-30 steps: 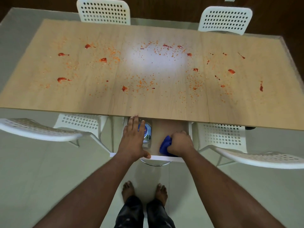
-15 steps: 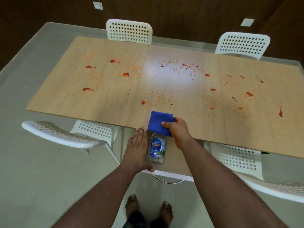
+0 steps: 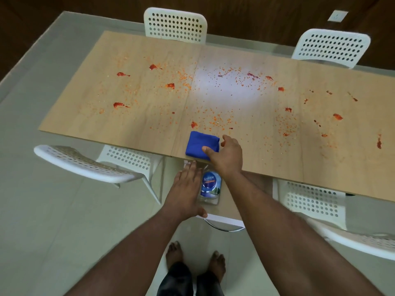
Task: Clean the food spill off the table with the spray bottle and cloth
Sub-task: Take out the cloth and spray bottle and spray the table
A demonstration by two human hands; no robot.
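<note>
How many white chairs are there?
4: two behind the table, at far left and far right; two in front, near left and near right. More may be hidden.

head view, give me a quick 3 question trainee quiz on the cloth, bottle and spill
1. True or false: the blue cloth lies on the table.
2. Which hand holds the cloth? A left B right
3. Fill in: the spray bottle lies on a low surface beside the ___ hand.

Key: 1 true. 2 B, the right hand. 3 left; the left hand lies flat next to it. The red spill is unwiped.
</note>
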